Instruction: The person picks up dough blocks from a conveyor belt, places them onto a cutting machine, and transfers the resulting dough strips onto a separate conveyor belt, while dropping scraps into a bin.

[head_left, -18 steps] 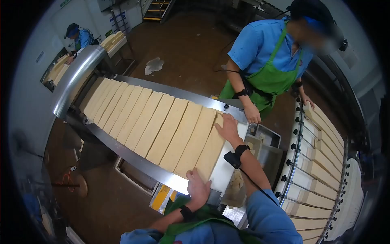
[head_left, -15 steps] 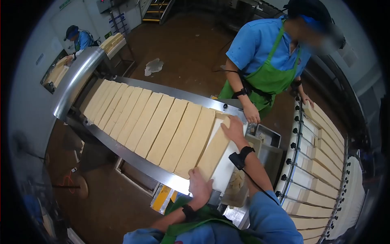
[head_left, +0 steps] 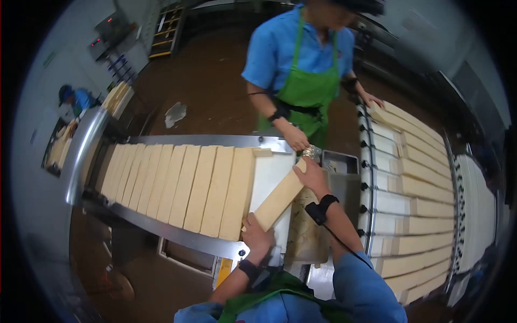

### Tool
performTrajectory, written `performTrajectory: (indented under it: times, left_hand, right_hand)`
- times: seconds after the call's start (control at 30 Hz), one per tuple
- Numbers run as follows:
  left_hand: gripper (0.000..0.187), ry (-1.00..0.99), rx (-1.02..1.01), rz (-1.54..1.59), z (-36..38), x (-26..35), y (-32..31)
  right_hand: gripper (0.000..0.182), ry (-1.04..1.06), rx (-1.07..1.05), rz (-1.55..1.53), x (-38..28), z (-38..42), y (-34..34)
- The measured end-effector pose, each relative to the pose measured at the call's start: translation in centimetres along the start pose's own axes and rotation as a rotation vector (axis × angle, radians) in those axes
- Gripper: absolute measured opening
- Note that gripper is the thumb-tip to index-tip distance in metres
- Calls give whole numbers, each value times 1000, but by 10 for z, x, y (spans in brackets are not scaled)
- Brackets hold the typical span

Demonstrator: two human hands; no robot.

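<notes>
A long, pale cream slab (head_left: 280, 202) that looks like dough lies slantwise between my hands, apart from the row. My left hand (head_left: 257, 238) grips its near end, over the white belt (head_left: 268, 169). At the far end, my right hand (head_left: 314, 178) has its fingers wrapped round the slab, beyond the belt's end. Left of it, several similar slabs (head_left: 207, 188) stand side by side on the conveyor. Part of the held slab's ends is hidden under my fingers.
A co-worker (head_left: 301, 70) in a green apron stands across from me, one hand close to my right hand. A bin with pale scraps (head_left: 308, 226) sits at the conveyor's end. To the right, a second conveyor (head_left: 366, 167) carries spaced slabs. A metal arch (head_left: 86, 156) spans the left end.
Both hands have drawn the end slab away from the row and angled it toward the right, so more white belt shows. The view has turned right.
</notes>
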State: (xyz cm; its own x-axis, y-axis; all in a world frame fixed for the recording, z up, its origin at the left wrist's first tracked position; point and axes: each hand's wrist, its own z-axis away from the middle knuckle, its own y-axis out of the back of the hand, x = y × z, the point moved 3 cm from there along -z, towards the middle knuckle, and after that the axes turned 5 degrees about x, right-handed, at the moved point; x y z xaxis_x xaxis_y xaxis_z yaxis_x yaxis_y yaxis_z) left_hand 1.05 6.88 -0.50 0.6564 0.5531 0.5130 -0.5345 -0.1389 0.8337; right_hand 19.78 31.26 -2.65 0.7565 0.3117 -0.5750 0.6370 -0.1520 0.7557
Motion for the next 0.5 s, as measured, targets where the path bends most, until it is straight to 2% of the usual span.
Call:
performTrajectory:
  times: [0.03, 0.1, 0.17, 0.23, 0.27, 0.33, 0.37, 0.47, 0.5]
  left_hand:
    - [84, -37, -18, -11, 2, -3, -4]
    - [79, -208, 75, -5, 9, 0, -16]
    - [74, -362, 28, 75, 24, 18, -8]
    - [71, -586, 110, 142, 43, 43, -8]
    - [71, -669, 41, 151, 54, 58, -13]
    - [71, -828, 46, 233, 81, 81, -9]
    - [71, -874, -23, 234, 96, 88, -5]
    - [76, -1168, -223, 251, 153, 140, -7]
    - [76, -1193, -244, 255, 174, 152, -1]
  right_hand:
    - [54, -31, 28, 9, -1, 13, 12]
    - [57, -138, 190, 72, 0, 55, 61]
    - [58, -222, 323, 127, 10, 93, 100]
    - [56, -260, 538, 126, 0, 137, 168]
    - [56, -332, 597, 182, 1, 164, 199]
    - [54, -443, 789, 184, -5, 223, 247]
    - [54, -506, 817, 231, -7, 255, 263]
    - [52, -579, 1157, 452, 9, 355, 319]
    - [51, -638, 1182, 508, 12, 385, 336]
